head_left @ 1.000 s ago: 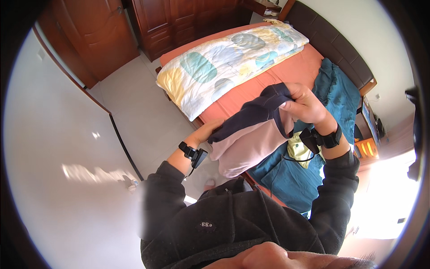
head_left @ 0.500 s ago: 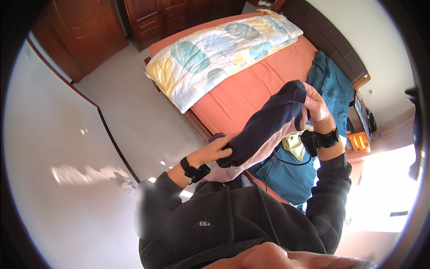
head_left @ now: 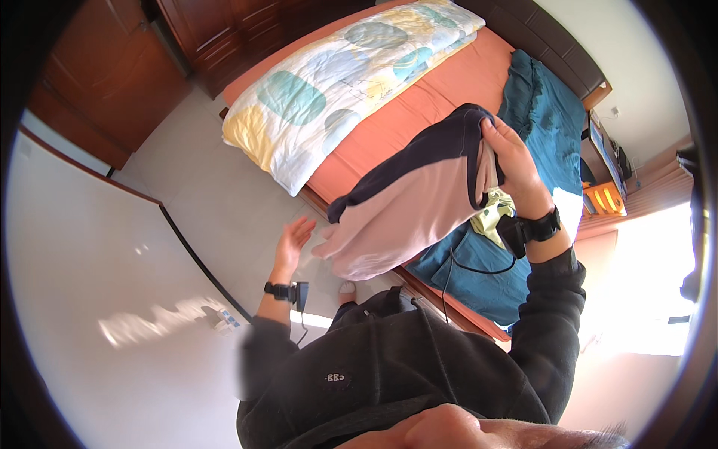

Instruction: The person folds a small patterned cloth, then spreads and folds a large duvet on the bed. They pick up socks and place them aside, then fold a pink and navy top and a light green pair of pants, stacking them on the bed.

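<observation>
A navy and pink garment (head_left: 407,206), its exact kind unclear, hangs in front of me over the near edge of the bed. My right hand (head_left: 521,168) grips it at its upper right end, thumb on top, with the fingers partly hidden in the cloth. The free end droops down toward the left. Beside that end, apart from the cloth, my left hand (head_left: 294,243) is held up with its fingers spread and nothing in it. Black devices are strapped to both wrists, and a cable hangs from each.
An orange-sheeted bed (head_left: 359,168) bears a folded patterned quilt (head_left: 336,82), a teal cloth (head_left: 550,127) and a pale yellow-green cloth (head_left: 490,217). A dark headboard (head_left: 561,49) stands at the far right. Left are a white wall (head_left: 112,254) and a wooden door (head_left: 105,82).
My left hand has let go of the garment and moved left, fingers opening. The garment has turned so more pink shows, its end hanging loose, while my right hand keeps hold.
</observation>
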### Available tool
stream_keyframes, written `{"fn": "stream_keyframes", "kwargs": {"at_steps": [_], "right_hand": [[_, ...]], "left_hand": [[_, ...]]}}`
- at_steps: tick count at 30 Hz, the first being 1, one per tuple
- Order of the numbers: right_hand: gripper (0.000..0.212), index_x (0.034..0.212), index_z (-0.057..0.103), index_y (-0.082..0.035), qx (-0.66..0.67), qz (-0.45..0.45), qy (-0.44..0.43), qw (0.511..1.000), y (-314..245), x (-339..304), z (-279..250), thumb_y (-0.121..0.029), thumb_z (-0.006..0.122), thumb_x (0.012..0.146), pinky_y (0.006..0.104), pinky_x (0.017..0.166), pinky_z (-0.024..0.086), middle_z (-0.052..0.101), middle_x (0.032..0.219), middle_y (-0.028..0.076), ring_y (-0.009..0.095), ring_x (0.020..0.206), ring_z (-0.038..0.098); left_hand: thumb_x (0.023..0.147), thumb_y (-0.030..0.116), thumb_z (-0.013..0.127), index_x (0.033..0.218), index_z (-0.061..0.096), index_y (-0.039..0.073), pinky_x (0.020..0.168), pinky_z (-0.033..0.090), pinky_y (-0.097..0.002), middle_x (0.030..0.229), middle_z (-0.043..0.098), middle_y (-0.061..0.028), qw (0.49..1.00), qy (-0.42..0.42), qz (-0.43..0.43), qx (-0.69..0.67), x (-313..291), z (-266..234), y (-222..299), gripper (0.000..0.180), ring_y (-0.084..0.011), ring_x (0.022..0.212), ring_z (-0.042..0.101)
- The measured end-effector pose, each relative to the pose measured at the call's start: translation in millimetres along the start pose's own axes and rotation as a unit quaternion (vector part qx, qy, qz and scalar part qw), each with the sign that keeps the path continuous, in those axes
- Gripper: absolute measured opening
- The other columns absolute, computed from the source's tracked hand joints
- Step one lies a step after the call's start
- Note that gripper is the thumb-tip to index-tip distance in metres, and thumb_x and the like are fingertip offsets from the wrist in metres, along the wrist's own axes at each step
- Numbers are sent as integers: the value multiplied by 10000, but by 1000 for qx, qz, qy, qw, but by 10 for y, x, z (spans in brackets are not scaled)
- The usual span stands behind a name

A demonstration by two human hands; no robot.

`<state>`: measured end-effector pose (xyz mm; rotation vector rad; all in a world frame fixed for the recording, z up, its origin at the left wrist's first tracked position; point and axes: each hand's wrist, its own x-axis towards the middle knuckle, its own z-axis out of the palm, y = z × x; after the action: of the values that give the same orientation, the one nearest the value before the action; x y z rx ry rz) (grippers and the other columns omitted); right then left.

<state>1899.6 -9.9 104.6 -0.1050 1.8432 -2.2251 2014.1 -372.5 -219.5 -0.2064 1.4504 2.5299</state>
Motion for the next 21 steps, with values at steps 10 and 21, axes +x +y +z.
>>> {"fn": "stream_keyframes", "kwargs": {"at_steps": [10,21], "right_hand": [[606,1242,455,25,-128,-55,375,916,218,1212,-3030,-441,557,869,307,825,420,504,1219,105,190,1162,449],[922,1369,248,-94,-493,196,400,747,2993,-796,-4323,-338,761,643,452,963,373,350,1320,274,418,1172,417]], "left_hand": [[936,557,221,1309,378,-10,942,363,-345,1238,519,-194,986,119,-106,49,-387,-28,-286,697,-255,1128,511],[950,508,261,1258,423,-15,862,413,-318,1147,573,-169,973,109,-171,114,17,668,-601,628,-230,1025,560]]}}
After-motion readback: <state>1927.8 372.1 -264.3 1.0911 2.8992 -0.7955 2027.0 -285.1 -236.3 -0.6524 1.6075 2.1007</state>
